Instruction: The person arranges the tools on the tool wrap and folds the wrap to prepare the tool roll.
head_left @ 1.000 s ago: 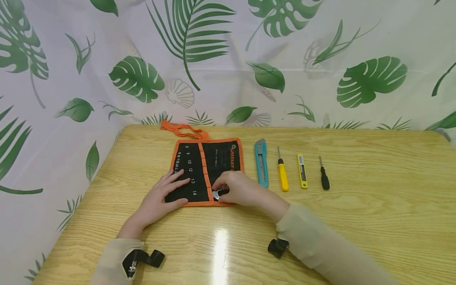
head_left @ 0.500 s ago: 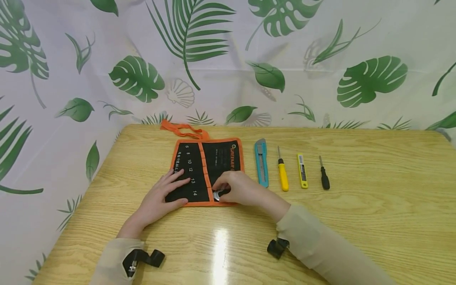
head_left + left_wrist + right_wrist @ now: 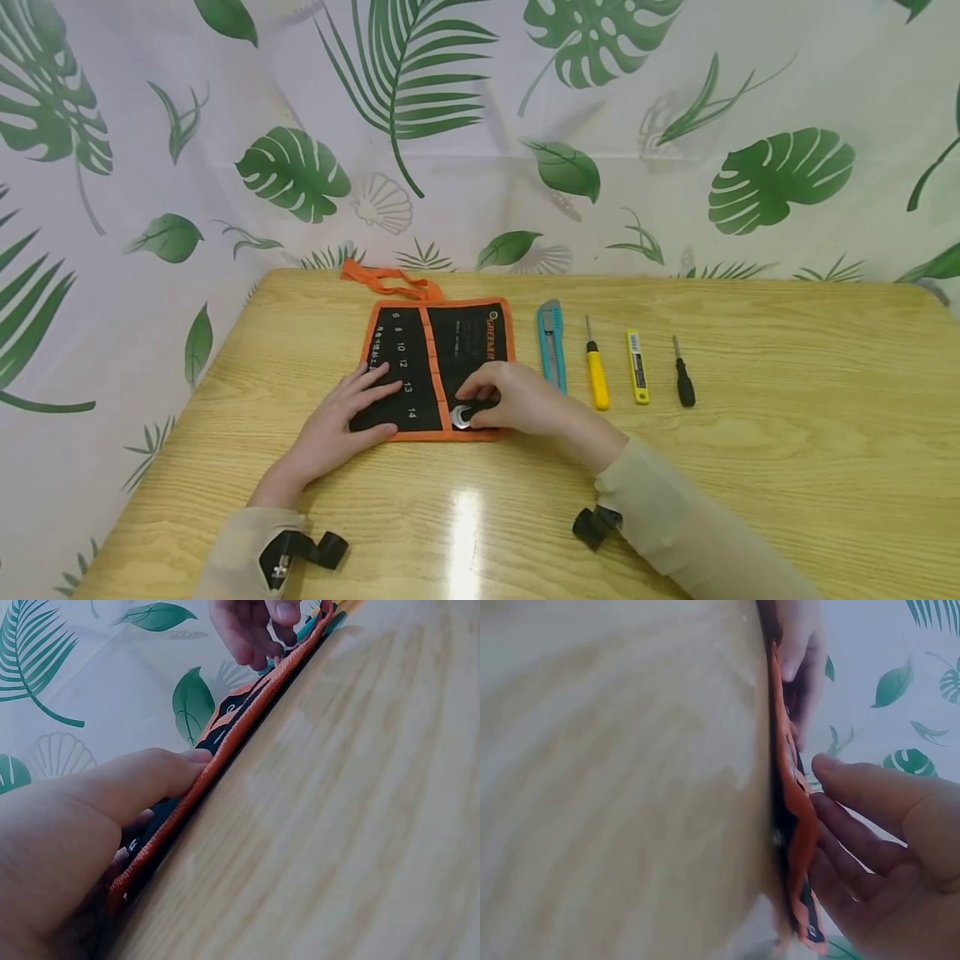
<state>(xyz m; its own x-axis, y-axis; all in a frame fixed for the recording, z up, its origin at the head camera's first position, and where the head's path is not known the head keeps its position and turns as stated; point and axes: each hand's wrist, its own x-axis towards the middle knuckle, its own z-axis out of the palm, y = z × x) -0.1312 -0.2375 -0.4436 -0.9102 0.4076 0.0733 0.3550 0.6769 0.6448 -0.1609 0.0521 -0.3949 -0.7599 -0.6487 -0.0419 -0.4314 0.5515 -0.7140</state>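
Note:
A black tool pouch (image 3: 408, 367) with orange trim and printed numbers lies flat on the wooden table. My left hand (image 3: 333, 421) rests spread on its left part; the left wrist view shows the thumb (image 3: 169, 769) on the trimmed edge. At the lower right pocket, a wrench (image 3: 460, 417) shows its silver head, the rest hidden in the pouch and behind my fingers. Just right of that head is my right hand (image 3: 521, 400), its fingers bent. In the right wrist view, thumb and fingers (image 3: 855, 832) stand apart beside the pouch edge, with nothing visible between them.
Right of the pouch, a teal utility knife (image 3: 552, 346), a yellow screwdriver (image 3: 596, 375), a yellow blade case (image 3: 637, 367) and a black screwdriver (image 3: 683, 379) lie in a row. An orange strap (image 3: 393, 282) trails behind the pouch. A leaf-print cloth (image 3: 450, 167) hangs behind.
My right hand has shifted slightly right, off the wrench head, and more of the silver ring shows. The left hand stays on the pouch. The head view has tilted up slightly.

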